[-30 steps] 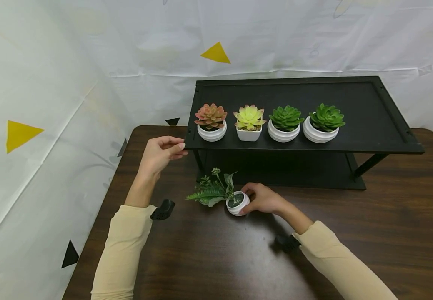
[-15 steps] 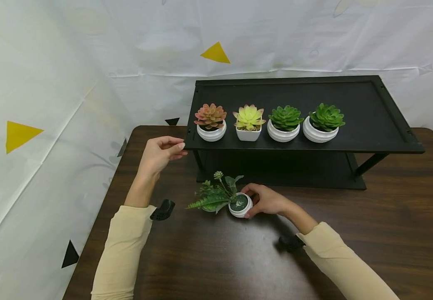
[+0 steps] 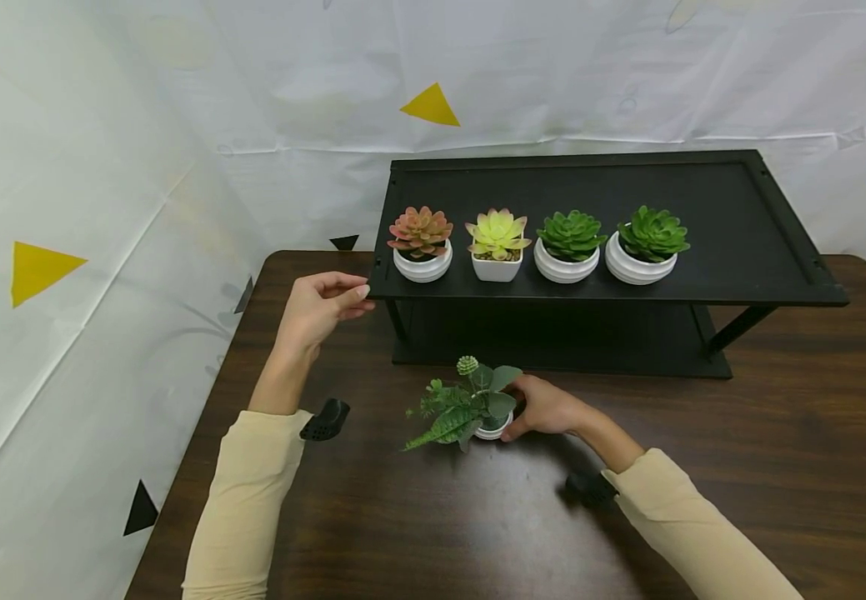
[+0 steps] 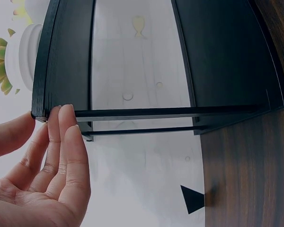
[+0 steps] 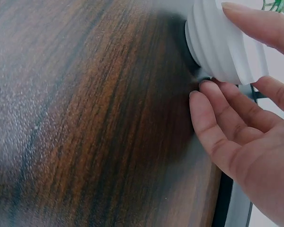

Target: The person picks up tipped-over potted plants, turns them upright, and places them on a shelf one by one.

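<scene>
My left hand (image 3: 316, 308) pinches the front left corner of a black two-tier shelf (image 3: 725, 217); the left wrist view shows the thumb above the board and fingers under it. On the table in front of the shelf, my right hand (image 3: 548, 406) grips the white ribbed pot (image 5: 222, 42) of a leafy green plant (image 3: 455, 408) between thumb and fingers. Its leaves lean left and cover much of the pot in the head view. The pot's base sits at the tabletop in the right wrist view; whether it touches, I cannot tell.
Along the top board's front stand a reddish succulent (image 3: 421, 233), a yellow-green one in a square pot (image 3: 497, 268), and two green succulents (image 3: 571, 237) in round white pots. The lower board (image 3: 553, 333) lies under them. White sheeting (image 3: 553, 75) hangs behind the brown table (image 3: 402, 517).
The right hand has shifted the potted plant a little to the right and toward me, and its leaves have swung over the pot. The left hand has stayed on the shelf corner.
</scene>
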`<state>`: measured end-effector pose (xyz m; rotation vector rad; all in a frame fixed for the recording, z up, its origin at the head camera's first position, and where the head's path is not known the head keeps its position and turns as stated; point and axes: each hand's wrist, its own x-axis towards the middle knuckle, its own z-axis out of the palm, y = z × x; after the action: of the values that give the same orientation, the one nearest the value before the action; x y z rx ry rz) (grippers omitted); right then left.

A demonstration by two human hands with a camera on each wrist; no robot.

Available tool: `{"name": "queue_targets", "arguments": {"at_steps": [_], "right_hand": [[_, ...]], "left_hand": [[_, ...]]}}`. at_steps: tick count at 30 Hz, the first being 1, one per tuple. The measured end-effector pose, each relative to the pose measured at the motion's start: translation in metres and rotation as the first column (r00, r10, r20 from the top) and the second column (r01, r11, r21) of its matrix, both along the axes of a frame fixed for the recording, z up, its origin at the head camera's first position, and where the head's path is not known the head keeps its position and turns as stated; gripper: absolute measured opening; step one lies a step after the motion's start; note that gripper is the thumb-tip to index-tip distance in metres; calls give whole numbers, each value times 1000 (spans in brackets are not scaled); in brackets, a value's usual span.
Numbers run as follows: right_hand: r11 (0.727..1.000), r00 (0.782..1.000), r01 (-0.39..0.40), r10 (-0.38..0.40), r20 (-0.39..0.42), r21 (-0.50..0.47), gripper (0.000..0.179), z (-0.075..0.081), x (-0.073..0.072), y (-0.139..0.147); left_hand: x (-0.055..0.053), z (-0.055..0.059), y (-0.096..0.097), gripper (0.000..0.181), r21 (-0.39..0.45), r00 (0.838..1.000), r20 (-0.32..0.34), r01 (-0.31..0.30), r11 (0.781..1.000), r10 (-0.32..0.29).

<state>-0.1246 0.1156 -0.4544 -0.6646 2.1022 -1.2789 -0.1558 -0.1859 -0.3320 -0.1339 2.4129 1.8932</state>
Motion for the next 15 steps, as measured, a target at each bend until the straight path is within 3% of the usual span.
{"name": "queue_targets", "arguments": {"at_steps": [9, 15], "right_hand": [[999, 1000, -23, 23, -1, -25, 64, 1, -2, 3], [999, 998, -42, 41, -49, -13, 64, -1, -3, 2]], "left_hand": [[0, 0, 0, 25, 3, 1000, 6, 3, 1000, -3], [0, 1, 0, 26, 1, 1000, 9, 7, 1000, -7]]}}
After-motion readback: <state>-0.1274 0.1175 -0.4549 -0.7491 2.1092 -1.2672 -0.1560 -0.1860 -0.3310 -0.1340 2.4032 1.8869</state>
